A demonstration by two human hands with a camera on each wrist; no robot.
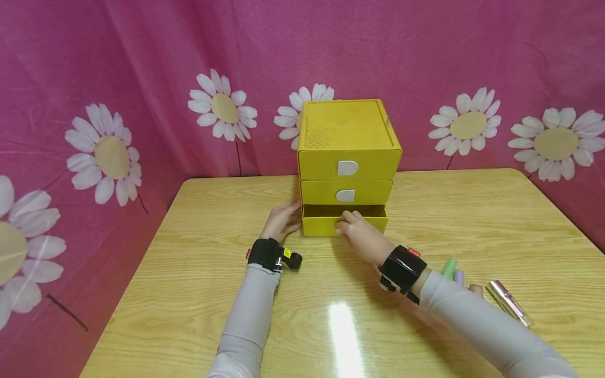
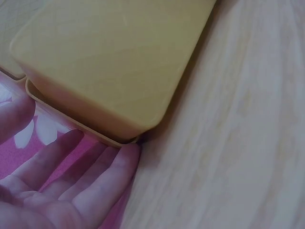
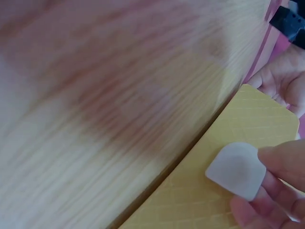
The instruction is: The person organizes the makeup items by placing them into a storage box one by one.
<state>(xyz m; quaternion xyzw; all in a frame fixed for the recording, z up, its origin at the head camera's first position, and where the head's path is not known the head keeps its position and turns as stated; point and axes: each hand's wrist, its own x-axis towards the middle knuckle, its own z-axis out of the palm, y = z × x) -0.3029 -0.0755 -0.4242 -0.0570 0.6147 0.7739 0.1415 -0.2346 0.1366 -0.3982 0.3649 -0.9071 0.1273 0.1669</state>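
A yellow three-drawer cabinet (image 1: pixel 350 126) stands at the back of the table. Its bottom drawer (image 1: pixel 317 227) is pulled part of the way out, while the upper two sit closed. My right hand (image 1: pixel 363 237) pinches the white handle (image 3: pixel 236 171) of that drawer between thumb and fingers. At the cabinet's left side, my left hand (image 1: pixel 282 219) rests with extended fingers. In the left wrist view those fingertips (image 2: pixel 127 155) are against the cabinet's lower edge, beside the drawer front.
On the right of the table, partly behind my right forearm, lie a green capped item (image 1: pixel 449 266), a lilac one (image 1: pixel 458 276), a brown one (image 1: pixel 476 289) and a shiny pink tube (image 1: pixel 509 303). A pink flowered curtain (image 1: pixel 368 47) hangs behind the table.
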